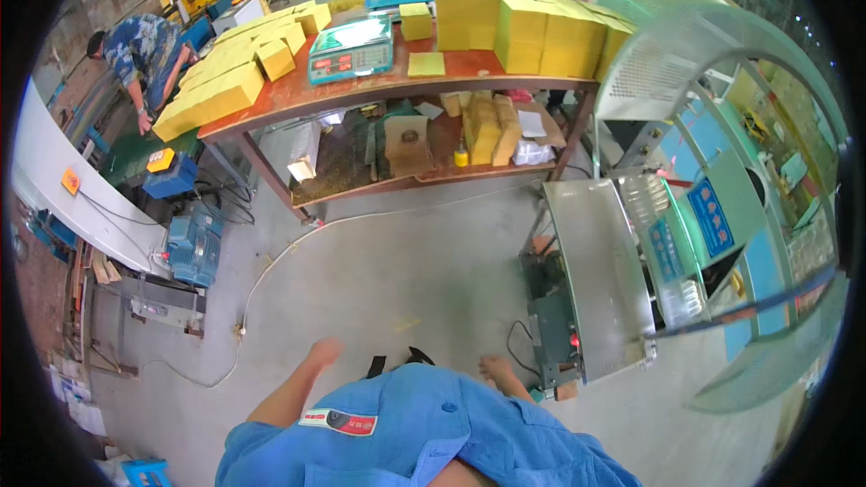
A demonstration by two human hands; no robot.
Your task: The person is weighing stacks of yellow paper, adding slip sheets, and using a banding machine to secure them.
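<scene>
Blue shirt (424,433) fills my lower view, my left hand (325,352) hanging loose and empty over the concrete floor (388,261), my right hand (494,368) open, empty, just left of the metal machine (595,280), and beyond both stands the table (361,90) stacked with yellow blocks (532,32).

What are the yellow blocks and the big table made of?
The yellow blocks look like paper or card stacks: matte, sharp-edged, layered. The table seems to have a brown, slightly shiny wooden or painted top on dark metal legs; hard to be sure.
</scene>
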